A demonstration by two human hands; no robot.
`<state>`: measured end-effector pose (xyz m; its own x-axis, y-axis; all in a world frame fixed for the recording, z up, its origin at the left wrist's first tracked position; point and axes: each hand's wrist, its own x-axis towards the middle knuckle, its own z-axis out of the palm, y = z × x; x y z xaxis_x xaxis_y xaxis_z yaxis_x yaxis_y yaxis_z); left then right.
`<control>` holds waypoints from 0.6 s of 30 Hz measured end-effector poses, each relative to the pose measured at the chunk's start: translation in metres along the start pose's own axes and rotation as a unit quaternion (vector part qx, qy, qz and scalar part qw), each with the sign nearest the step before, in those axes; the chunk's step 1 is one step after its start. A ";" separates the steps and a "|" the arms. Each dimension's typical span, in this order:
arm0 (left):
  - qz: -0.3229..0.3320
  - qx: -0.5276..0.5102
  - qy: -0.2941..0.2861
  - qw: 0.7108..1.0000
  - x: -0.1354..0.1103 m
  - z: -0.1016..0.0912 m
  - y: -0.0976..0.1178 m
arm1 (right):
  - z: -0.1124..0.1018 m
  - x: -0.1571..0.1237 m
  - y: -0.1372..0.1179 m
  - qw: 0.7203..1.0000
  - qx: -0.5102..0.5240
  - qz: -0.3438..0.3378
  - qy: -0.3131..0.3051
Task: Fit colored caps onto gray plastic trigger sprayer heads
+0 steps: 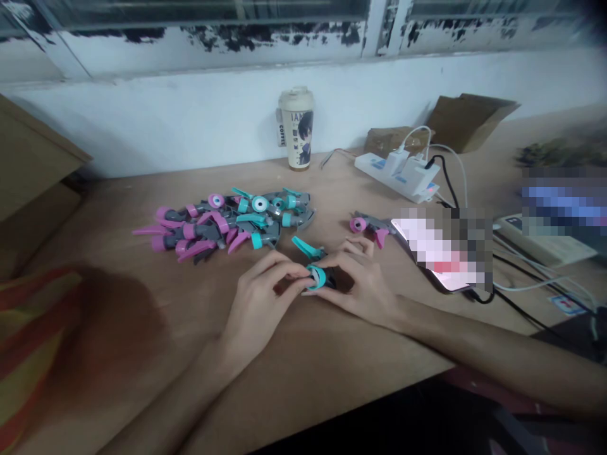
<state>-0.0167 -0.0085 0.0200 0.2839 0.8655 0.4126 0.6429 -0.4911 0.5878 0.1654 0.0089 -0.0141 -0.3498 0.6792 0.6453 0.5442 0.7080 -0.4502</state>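
Both my hands meet at the middle of the wooden table [142,328] around one teal and grey spray-trigger head [317,273]. My left hand [265,297] pinches its teal round cap from the left. My right hand [363,281] grips its dark body from the right, fingers curled. The teal trigger lever [306,248] sticks up and back from between my fingers. A pile of pink and teal trigger heads [227,224] lies just behind my left hand. A single pink one [370,224] lies behind my right hand.
A lidded coffee cup [296,129] stands at the back by the wall. A white power strip [398,170] with chargers and cables sits at the right, with a phone [441,249] nearby. Cardboard [469,120] lies far right. A box [33,170] stands left.
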 end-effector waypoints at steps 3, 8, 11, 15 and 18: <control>0.007 -0.003 0.003 1.000 -0.001 0.001 0.000 | 0.000 0.000 0.000 1.000 -0.005 -0.004 -0.005; 0.032 -0.008 -0.009 0.999 -0.002 0.003 0.000 | 0.000 -0.002 0.001 1.000 -0.010 -0.011 -0.018; 0.037 -0.002 -0.026 0.999 -0.002 0.004 0.000 | 0.001 -0.002 0.002 1.000 -0.014 -0.014 -0.024; -0.002 0.008 -0.018 1.000 0.000 0.002 0.000 | 0.002 0.000 0.002 1.000 -0.026 -0.006 -0.005; -0.023 -0.005 -0.021 1.000 0.001 0.000 0.000 | 0.002 0.001 0.001 1.000 -0.026 -0.004 0.004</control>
<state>-0.0161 -0.0075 0.0204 0.2840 0.8903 0.3559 0.6494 -0.4517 0.6117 0.1641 0.0107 -0.0155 -0.3489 0.6720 0.6533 0.5804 0.7022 -0.4123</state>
